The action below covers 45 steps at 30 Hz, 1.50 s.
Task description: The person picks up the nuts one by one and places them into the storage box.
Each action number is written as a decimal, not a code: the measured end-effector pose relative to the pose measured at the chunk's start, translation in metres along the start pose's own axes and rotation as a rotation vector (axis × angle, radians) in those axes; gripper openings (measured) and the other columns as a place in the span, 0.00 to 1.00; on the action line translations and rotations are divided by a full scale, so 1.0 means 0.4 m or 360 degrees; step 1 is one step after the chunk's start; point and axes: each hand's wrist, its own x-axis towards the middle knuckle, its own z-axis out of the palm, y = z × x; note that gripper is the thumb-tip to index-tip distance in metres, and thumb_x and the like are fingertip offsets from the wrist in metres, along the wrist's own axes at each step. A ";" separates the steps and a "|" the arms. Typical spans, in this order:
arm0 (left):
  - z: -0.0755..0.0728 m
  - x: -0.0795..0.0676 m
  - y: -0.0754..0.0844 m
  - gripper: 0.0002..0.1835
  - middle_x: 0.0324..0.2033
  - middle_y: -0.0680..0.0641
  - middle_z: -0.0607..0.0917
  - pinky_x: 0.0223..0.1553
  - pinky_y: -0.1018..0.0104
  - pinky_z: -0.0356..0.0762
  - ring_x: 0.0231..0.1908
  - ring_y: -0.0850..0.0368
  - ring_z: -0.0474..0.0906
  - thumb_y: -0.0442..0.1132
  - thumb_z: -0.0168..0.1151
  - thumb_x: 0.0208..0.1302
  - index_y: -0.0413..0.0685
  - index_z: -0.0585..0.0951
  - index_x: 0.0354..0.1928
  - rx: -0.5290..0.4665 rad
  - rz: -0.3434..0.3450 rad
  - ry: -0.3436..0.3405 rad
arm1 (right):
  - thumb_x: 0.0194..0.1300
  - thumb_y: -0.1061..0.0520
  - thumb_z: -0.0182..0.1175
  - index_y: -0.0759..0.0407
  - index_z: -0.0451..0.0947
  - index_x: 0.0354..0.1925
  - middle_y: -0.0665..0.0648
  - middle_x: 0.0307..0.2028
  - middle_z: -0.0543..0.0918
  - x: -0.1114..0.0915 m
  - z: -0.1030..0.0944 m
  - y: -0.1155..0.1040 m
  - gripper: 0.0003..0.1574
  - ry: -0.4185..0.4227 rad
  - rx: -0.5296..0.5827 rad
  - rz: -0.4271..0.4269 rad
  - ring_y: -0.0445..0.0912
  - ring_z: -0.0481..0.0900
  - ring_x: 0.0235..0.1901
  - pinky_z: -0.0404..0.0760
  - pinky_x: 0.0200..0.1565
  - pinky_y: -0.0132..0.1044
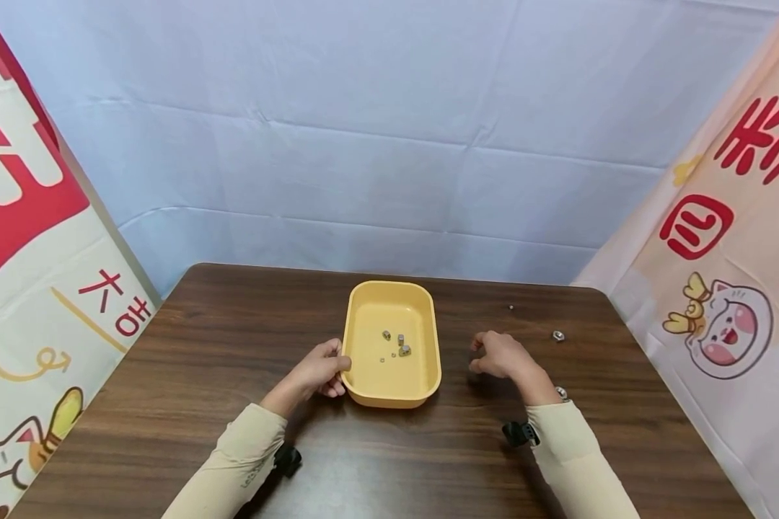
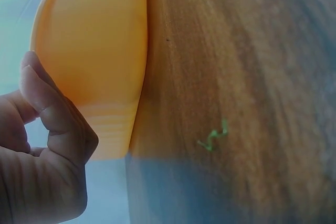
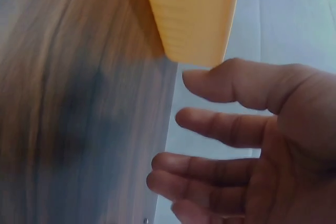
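Observation:
A yellow rectangular tray [image 1: 392, 401] sits near the middle of the dark wooden table. Inside it lie several small metal nuts [image 1: 405, 351] of differing sizes. My left hand [image 1: 321, 369] pinches the tray's left rim, thumb over the edge and fingers outside; the left wrist view shows this hand [image 2: 58, 145] against the tray wall. To the right of the tray, apart from it, my right hand [image 1: 503, 357] hovers over the table. Its fingers are relaxed and slightly bent, with nothing held, as the right wrist view shows.
A hex nut [image 1: 559, 336] lies on the table [image 1: 234, 317] at the right, and a tiny metal piece [image 1: 511, 308] near the back. Another nut [image 1: 561, 393] shows beside the right forearm, partly covered. A pale cloth [image 1: 363, 144] hangs behind the table, with printed cloths at both sides.

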 end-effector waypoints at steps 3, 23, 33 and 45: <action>0.008 -0.015 0.019 0.05 0.11 0.47 0.71 0.09 0.74 0.68 0.09 0.61 0.70 0.29 0.47 0.54 0.42 0.62 0.29 0.0025 0.0014 0.0015 | 0.53 0.58 0.65 0.61 0.77 0.44 0.56 0.36 0.79 -0.012 -0.001 0.018 0.19 -0.0051 -0.0014 -0.0108 0.51 0.76 0.33 0.75 0.34 0.46; -0.004 0.015 -0.012 0.06 0.11 0.45 0.73 0.08 0.71 0.69 0.09 0.60 0.71 0.30 0.49 0.52 0.41 0.63 0.30 0.0007 -0.0024 -0.0024 | 0.53 0.60 0.66 0.63 0.76 0.45 0.62 0.42 0.79 -0.072 0.011 0.136 0.20 -0.0063 -0.0025 -0.0230 0.61 0.75 0.44 0.75 0.40 0.53; -0.006 0.016 -0.012 0.05 0.11 0.46 0.73 0.09 0.71 0.69 0.09 0.60 0.71 0.30 0.49 0.51 0.41 0.63 0.30 0.0001 -0.0036 -0.0022 | 0.52 0.61 0.66 0.65 0.76 0.46 0.65 0.43 0.79 -0.095 0.001 0.178 0.22 0.0005 -0.0015 -0.0189 0.62 0.75 0.45 0.75 0.41 0.54; -0.006 0.016 -0.013 0.05 0.11 0.46 0.72 0.09 0.72 0.68 0.09 0.60 0.71 0.30 0.49 0.51 0.41 0.63 0.29 0.0005 -0.0030 -0.0017 | 0.54 0.61 0.64 0.66 0.76 0.43 0.63 0.38 0.81 -0.118 0.013 0.247 0.17 0.0234 0.0200 -0.0160 0.58 0.78 0.39 0.75 0.37 0.52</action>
